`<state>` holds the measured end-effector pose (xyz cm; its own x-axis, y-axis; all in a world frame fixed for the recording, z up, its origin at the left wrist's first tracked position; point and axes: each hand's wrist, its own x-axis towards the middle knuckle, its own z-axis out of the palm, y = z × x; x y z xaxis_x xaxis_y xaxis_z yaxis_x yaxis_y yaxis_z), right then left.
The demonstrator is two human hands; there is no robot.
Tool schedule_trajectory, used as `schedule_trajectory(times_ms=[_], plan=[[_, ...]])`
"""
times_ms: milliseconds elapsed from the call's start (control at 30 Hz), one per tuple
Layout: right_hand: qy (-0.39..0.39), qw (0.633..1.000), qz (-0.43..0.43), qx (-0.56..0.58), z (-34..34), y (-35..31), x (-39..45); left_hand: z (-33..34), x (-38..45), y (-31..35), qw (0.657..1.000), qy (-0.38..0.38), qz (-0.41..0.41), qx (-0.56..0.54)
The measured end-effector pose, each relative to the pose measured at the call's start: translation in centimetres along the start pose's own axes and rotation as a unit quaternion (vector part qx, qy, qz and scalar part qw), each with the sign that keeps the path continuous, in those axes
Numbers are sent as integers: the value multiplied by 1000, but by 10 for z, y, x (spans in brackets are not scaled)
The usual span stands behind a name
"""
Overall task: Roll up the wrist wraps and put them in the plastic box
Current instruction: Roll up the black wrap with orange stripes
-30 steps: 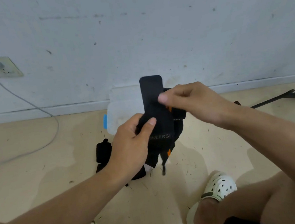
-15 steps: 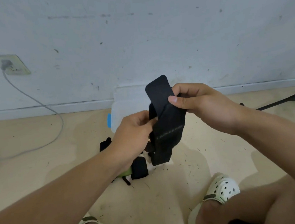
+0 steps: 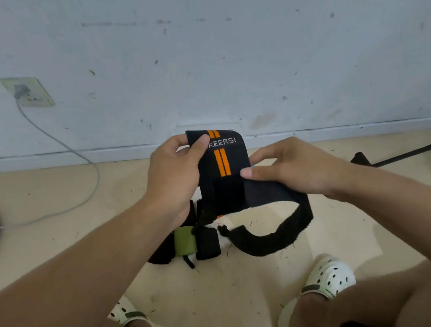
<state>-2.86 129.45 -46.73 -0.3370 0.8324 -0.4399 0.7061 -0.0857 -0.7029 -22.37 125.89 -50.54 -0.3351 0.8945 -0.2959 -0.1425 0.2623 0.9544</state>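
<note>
1. Nearest, below the held wrap, the person's white clogs [image 3: 326, 281] sit on the beige floor [image 3: 59, 242].
2. Just under the held wrap, other wrist wraps [image 3: 205, 243], black with a green band, lie bunched on the floor.
3. The black-and-orange wrist wrap [image 3: 221, 173] is held up between both hands; its loose tail [image 3: 275, 236] droops in a curve, so it looks light, soft and floppy, with a fuzzy grippy face.
4. The left hand [image 3: 174, 177] pinches the wrap's top corner, thumb over the logo.
5. The right hand [image 3: 295, 169] pinches its side edge with nearly straight fingers.
6. Rolling probably calls for holding the flat end firmly and keeping the tail taut.
7. Behind the wrap, the plastic box is mostly hidden.
</note>
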Motion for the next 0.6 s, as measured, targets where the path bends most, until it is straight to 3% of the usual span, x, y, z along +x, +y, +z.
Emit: schedule_trajectory(times_ms=[100, 200, 267, 433, 533, 600], plan=[[18, 998, -22, 47, 4, -4, 1, 0, 0, -1, 999, -21, -28, -4], [55, 988, -39, 141, 1, -3, 3, 0, -4, -5, 992, -105, -60, 42], [40, 986, -28, 161, -5, -3, 5, 0, -6, -9, 988, -131, -50, 72], [-78, 994, 31, 72, -9, -2, 0, -4, 2, -4, 999, -11, -27, 21], [-75, 995, 27, 65, -1, -2, 0, -5, 3, -2, 997, -5, -72, -25], [-52, 996, 24, 66, 2, -3, 2, -4, 0, 0, 993, -40, -108, -40]])
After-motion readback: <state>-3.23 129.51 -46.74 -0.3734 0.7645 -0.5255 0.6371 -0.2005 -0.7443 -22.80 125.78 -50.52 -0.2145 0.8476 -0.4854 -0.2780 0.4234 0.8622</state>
